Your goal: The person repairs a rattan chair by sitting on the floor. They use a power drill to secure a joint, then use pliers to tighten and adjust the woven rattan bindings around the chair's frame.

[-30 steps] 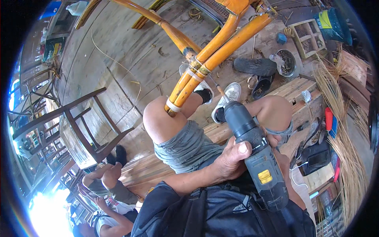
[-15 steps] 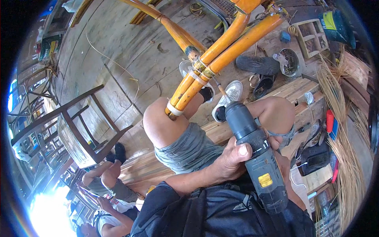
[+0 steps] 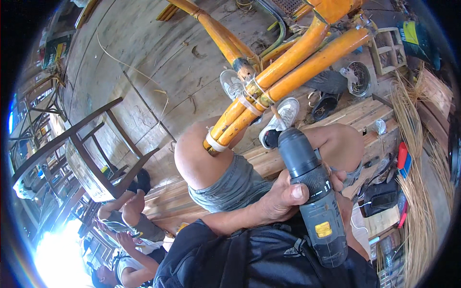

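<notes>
Bamboo-coloured rattan poles (image 3: 288, 72), glossy orange, run from the top right down to my left knee, where their lower ends rest. I count two thick ones lying side by side, tied together with pale binding strips (image 3: 252, 98) in roughly three spots, plus a third pole branching off up-left toward the floor. They look stiff and fairly light, but that varnished skin is probably slick, so I'd say a bare grip wants to sit next to a binding, where the wrap gives some bite.

One cordless drill (image 3: 314, 192), dark grey with a yellow patch on the battery end, sits between my knees. Its bit (image 3: 274, 113) points up and looks to touch the lower pole just below the middle wrap. It reads as the heavy item here, weight mostly in the battery, so the pistol grip is the obvious place to hold.

My left hand (image 3: 281, 199) is wrapped around the drill body just behind the chuck, thumb on top, clenched on it. My right hand (image 3: 338, 177) is mostly hidden behind the drill; only fingertips show near the handle, so I can't tell how it's gripping.

Count around me: two white sneakers (image 3: 283, 117) on my feet, one dark wooden chair (image 3: 96, 158) to the left, one bundle of pale rattan strands (image 3: 418, 192) on the right, one other person (image 3: 125, 230) sitting lower left.
</notes>
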The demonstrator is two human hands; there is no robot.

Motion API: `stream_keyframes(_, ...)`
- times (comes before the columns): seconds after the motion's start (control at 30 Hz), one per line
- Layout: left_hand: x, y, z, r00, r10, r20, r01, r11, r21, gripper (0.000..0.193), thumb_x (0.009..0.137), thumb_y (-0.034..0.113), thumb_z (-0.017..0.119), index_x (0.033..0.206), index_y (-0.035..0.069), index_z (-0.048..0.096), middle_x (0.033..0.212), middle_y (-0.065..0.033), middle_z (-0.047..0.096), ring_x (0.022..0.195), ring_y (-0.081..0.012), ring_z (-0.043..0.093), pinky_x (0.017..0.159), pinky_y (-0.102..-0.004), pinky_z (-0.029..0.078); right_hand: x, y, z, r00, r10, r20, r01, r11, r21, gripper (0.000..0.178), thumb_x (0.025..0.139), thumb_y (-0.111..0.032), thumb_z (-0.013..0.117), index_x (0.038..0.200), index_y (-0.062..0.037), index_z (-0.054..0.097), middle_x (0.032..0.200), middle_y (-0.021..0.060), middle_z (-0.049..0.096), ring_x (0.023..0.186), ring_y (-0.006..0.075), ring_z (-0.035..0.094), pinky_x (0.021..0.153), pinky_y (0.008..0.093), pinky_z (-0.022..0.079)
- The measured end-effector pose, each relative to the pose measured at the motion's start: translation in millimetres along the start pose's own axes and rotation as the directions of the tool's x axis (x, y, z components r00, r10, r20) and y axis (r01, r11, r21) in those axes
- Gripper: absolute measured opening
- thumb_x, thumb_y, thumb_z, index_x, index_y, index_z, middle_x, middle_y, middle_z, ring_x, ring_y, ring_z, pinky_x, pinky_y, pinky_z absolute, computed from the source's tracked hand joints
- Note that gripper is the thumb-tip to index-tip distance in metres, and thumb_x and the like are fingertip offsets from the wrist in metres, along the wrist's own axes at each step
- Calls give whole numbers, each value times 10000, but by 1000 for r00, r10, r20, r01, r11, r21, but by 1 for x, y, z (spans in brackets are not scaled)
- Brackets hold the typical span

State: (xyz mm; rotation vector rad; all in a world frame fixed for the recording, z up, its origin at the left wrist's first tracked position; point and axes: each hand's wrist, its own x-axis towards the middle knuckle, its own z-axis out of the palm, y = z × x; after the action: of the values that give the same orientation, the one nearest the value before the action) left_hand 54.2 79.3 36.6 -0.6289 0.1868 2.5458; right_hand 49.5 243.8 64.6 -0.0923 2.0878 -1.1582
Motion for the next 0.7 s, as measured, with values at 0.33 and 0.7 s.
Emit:
stream_keyframes(0.33,3,4,-6,1000,-16,9,15,1000,7,844,609,592,784,1163,35,476,1058,-164,624,1289,-318,363,1077,-468,254,13,-1,5,999,-8,-34,8,1000,-10,357,797,-231,643,1087,-39,559,820,151,627,765,313,644,651,348,497)
stream_keyframes(0.7,1,4,-5,1000,-16,-7,16,1000,1,884,563,609,800,1161,39,484,1060,-155,628,1294,-329,364,1057,-470,296,42,-10,14,989,-57,-133,54,998,-26,364,803,-238,635,1097,-40,555,827,158,626,785,328,641,664,356,496)
